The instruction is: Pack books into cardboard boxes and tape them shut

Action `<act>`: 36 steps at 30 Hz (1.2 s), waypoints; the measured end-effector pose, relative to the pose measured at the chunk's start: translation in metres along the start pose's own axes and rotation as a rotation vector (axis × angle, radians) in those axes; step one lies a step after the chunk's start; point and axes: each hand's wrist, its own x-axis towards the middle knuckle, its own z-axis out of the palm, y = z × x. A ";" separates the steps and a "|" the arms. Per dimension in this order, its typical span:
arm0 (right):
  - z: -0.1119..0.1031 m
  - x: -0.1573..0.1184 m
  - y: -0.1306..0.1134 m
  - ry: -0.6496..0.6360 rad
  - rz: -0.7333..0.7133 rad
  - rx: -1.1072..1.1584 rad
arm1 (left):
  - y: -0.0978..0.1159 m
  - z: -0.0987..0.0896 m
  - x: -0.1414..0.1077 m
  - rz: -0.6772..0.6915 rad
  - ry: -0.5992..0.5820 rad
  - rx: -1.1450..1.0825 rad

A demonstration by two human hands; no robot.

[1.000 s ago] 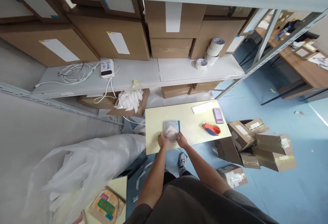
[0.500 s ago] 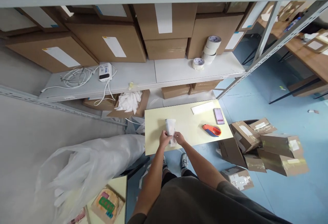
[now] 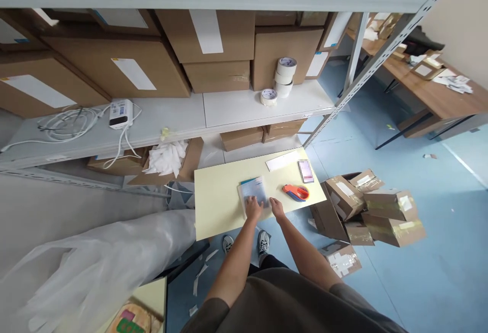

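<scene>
A thin, flat booklet-like item [image 3: 253,188], pale blue and white with a clear plastic look, lies on the cream tabletop [image 3: 213,206]. My left hand [image 3: 253,208] rests on its lower part, fingers stretched over the surface. By the item's right edge is my right hand [image 3: 276,207], its fingers extended and seemingly just touching or beside the clear margin. Right of the hands lies an orange and blue tool [image 3: 296,192] with a looped handle. Behind it are a white strip [image 3: 282,160] and a phone [image 3: 305,171] with a blurred screen.
A grey shelf [image 3: 244,112] behind the table holds tape rolls [image 3: 284,76], a white device [image 3: 121,114] with cables and cardboard boxes [image 3: 107,63]. More boxes [image 3: 389,211] sit on the floor at right. A large plastic bag [image 3: 125,262] bulges at left.
The item was held upright and looked narrow between both hands; now it lies flat and wide on the table. My right hand has moved off to its right side. The view has shifted right.
</scene>
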 end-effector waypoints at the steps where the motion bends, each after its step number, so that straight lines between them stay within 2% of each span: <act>1: 0.000 0.000 -0.001 -0.017 0.012 0.060 | -0.005 0.000 0.000 0.007 0.003 -0.016; 4: 0.004 0.003 -0.005 -0.087 0.049 0.081 | -0.028 -0.008 -0.001 -0.011 0.081 -0.059; 6: 0.009 0.003 -0.006 -0.115 0.053 0.093 | -0.048 -0.016 -0.005 -0.069 0.129 -0.100; 10: 0.025 0.001 -0.005 -0.151 0.145 0.141 | -0.087 -0.030 -0.012 -0.158 0.035 -0.285; 12: 0.040 0.001 -0.008 -0.181 0.193 0.153 | -0.103 -0.040 -0.010 -0.167 0.036 -0.354; 16: 0.089 0.008 -0.027 -0.240 0.200 0.100 | -0.133 -0.077 0.006 -0.191 0.088 -0.422; 23: 0.199 0.035 -0.080 -0.352 0.162 0.075 | -0.196 -0.160 0.054 -0.214 0.149 -0.431; 27: 0.243 0.049 -0.099 -0.373 0.133 0.033 | -0.221 -0.188 0.074 -0.212 0.153 -0.434; 31: 0.251 0.049 -0.103 -0.345 0.092 -0.047 | -0.225 -0.199 0.073 -0.186 0.159 -0.439; 36: 0.234 0.030 -0.100 -0.248 -0.057 -0.186 | -0.220 -0.203 0.042 -0.034 0.293 -0.357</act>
